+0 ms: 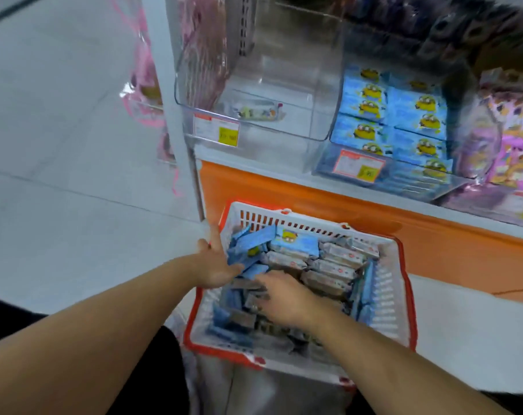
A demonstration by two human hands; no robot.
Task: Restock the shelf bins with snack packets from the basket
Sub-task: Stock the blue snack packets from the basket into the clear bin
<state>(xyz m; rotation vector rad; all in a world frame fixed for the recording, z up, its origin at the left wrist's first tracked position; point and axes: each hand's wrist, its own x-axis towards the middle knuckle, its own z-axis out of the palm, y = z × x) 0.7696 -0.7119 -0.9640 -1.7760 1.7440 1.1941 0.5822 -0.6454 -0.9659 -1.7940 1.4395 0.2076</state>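
- The left hand is reaching into the left side of the basket, fingers spread, thumb up by the rim, fingertips lying against the blue snack packets without clearly gripping one.
- The right hand is resting palm down in the middle of the basket on the packed rows, fingers bent over the packets; whether it is pinching one I cannot tell, as the fingertips are blurred.
- The basket is sitting on the floor against the orange base of the shelf, filled with packets standing on edge.
- Above on the shelf, the clear left bin is holding just one small item at its bottom; the bin to its right is already carrying stacked blue packets, and a purple-packet bin is standing at the right edge.
- Risk, in my judgement: the packets are wedged tightly, so pulling a handful could be dragging neighbours out and spilling them over the low rim onto the floor.
- Lifting could also be catching the shelf's front lip or the bin's front edge.
- Open room is lying to the left, over bare floor.
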